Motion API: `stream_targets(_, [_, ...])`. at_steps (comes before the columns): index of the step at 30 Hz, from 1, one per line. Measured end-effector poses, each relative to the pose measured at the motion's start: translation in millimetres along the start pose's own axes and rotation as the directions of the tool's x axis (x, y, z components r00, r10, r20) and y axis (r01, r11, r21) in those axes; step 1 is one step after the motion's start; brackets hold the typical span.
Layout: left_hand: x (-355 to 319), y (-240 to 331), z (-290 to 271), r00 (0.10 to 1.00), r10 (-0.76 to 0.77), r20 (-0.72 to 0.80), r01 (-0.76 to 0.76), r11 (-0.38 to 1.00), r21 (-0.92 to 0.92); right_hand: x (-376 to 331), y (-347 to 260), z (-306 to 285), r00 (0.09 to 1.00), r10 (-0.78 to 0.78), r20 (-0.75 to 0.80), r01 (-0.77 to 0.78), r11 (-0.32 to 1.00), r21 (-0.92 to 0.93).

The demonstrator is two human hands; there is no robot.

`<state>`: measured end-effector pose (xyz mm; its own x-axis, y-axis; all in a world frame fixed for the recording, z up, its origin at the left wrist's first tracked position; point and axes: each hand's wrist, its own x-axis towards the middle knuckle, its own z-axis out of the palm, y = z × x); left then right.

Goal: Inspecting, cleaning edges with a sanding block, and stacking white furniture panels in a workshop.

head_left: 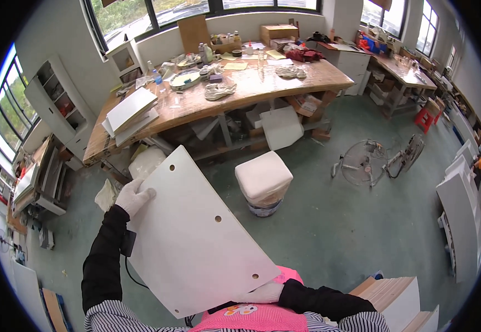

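Single view, head-worn fisheye, left camera of the pair. It looks forward and steeply down from above the person's chest. Nearest to the lens: a white curved panel (196,238), filling the lower centre. Beyond the panel lies the green floor (329,221), then a long wooden workbench (262,88) farther off, under the windows at the top edge. Straight edges bow toward the dark circular rim. No second view to overlap with.

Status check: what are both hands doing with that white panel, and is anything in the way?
Left hand gripping white panel's upper left edge. Right hand gripping its lower right edge. Panel held up tilted, clear of the white-topped stool beyond.
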<state>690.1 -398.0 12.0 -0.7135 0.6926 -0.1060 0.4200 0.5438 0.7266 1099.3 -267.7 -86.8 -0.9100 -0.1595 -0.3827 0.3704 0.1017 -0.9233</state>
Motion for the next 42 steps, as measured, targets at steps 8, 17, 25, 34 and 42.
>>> stream_targets(8, [20.0,-107.5,-44.3,0.958,-0.153,-0.242,0.186,0.976,0.117,131.2,-34.9,-87.6,0.933,-0.107,0.342,0.184,0.963,-0.199])
stream_targets(17, [111.0,-149.8,-117.0,0.761,-0.273,-0.588,0.338,0.941,0.001,314.0,-79.0,-350.8,0.909,0.271,0.316,-0.075,0.853,-0.516])
stream_targets(25, [214.9,-166.0,-154.2,0.657,-0.233,-0.717,0.254,0.964,-0.08,528.8,-161.0,-581.0,0.837,-0.01,-0.547,-0.078,0.987,-0.138])
stream_targets(34, [471.4,-192.9,-194.1,0.733,-0.224,-0.643,0.31,0.951,0.022,826.9,-218.5,-733.1,0.522,-0.234,-0.82,-0.31,0.844,-0.437])
stream_targets(42, [600.0,-210.1,-236.3,0.805,-0.326,-0.497,0.4,0.915,0.049,977.9,-204.1,-813.4,0.62,-0.105,-0.778,-0.441,0.773,-0.456])
